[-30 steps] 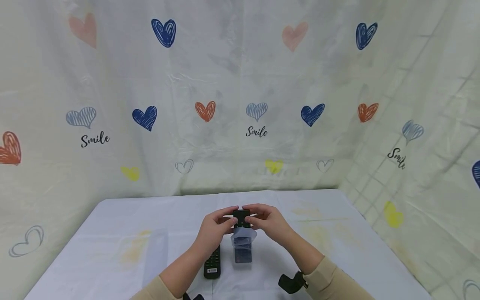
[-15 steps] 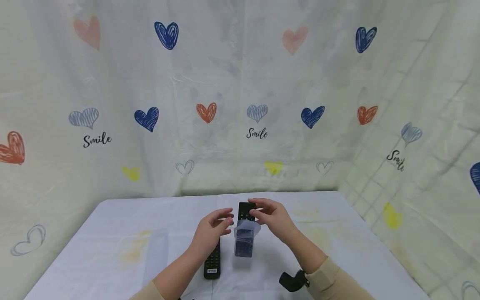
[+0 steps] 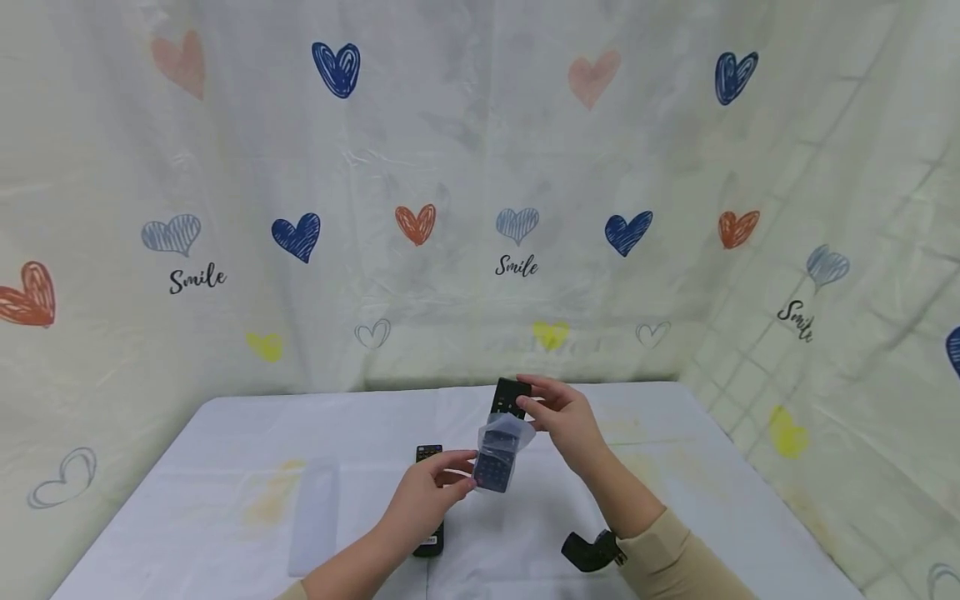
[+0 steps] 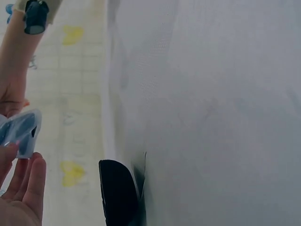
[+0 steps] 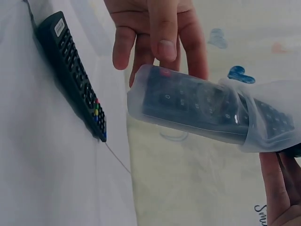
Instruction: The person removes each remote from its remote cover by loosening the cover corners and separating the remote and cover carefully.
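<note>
My right hand (image 3: 562, 414) pinches the bare upper end of a black remote control (image 3: 510, 395) between thumb and fingers. A translucent protective sleeve (image 5: 188, 106) covers the remote's lower part, its loose mouth folded back in a flared cuff. The remote is held tilted above the table, buttons showing through the film. My left hand (image 3: 432, 489) is beside the sleeve's closed end; in the right wrist view its thumb (image 5: 165, 44) stands just off the edge, with fingers reaching behind. A second black remote control (image 5: 75, 70) lies on the table, partly hidden by the left hand in the head view.
The white-covered table (image 3: 622, 517) runs back to a curtain (image 3: 450, 167) printed with hearts. A flat translucent sleeve (image 3: 313, 521) lies left of the second remote. A black wrist-camera mount (image 3: 591, 552) juts from the right wrist.
My left hand has released the remote's upper end and come down to the sleeve's closed end. My right hand has lifted the remote up and rightward, tilting it and uncovering more of the table remote.
</note>
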{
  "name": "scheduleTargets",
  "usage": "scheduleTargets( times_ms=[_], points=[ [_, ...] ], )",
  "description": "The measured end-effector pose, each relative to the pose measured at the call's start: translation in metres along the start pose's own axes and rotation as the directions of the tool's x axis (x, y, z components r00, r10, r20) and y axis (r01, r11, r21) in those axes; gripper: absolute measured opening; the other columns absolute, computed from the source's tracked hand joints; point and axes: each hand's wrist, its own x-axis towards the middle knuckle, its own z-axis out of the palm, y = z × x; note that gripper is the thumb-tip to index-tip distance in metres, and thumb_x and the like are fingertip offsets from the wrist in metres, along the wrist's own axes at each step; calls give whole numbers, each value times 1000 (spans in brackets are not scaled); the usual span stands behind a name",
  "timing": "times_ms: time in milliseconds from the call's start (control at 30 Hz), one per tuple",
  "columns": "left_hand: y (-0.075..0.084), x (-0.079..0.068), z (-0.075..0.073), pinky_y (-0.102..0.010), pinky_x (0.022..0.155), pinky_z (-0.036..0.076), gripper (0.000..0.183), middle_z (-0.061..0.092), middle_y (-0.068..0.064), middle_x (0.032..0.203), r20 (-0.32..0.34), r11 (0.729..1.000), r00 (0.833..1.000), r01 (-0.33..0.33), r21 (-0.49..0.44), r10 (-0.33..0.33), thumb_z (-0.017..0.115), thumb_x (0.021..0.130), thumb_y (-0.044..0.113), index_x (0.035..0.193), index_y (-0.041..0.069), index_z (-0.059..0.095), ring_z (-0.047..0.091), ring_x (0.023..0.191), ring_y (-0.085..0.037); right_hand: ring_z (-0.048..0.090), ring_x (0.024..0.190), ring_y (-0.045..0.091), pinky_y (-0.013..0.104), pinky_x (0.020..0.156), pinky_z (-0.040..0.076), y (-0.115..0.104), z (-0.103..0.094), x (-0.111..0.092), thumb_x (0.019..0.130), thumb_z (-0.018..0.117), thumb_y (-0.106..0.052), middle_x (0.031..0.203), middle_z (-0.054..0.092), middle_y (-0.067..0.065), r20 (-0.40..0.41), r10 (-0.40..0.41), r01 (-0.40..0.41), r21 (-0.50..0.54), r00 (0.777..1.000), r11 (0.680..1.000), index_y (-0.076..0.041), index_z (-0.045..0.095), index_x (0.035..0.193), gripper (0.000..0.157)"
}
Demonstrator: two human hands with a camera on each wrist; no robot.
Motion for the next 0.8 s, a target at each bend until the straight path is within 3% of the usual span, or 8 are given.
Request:
scheduleTargets(
  times_ms=[367, 600, 800],
  points=[
    [5, 0, -2, -28, 73, 59, 35, 67, -6, 106, 10, 998, 1000, -15, -54, 15, 70, 92, 8, 126, 14, 69, 69, 89, -23, 64, 93, 19, 32, 72, 58, -1, -6, 1, 91, 73, -21, 112, 64, 11, 56, 11, -11, -1, 998, 1000, -9, 62, 134, 45],
    [5, -2, -5, -27, 70, 56, 40, 68, 0, 108, 25, 998, 999, -49, 31, 48, 76, 88, 13, 127, 22, 69, 66, 91, -16, 64, 94, 17, 31, 73, 55, -1, -6, 2, 92, 73, -22, 114, 65, 10, -6, 51, -51, 4, 999, 999, -9, 62, 134, 45],
    [7, -2, -3, -25, 69, 56, 40, 69, 0, 100, 8, 999, 1000, -25, 23, 24, 74, 88, 7, 127, 17, 69, 65, 84, -17, 64, 100, 16, 32, 78, 56, 2, -5, 4, 92, 72, -19, 114, 66, 8, -41, 78, -77, 38, 996, 996, -7, 62, 134, 45]
  ],
)
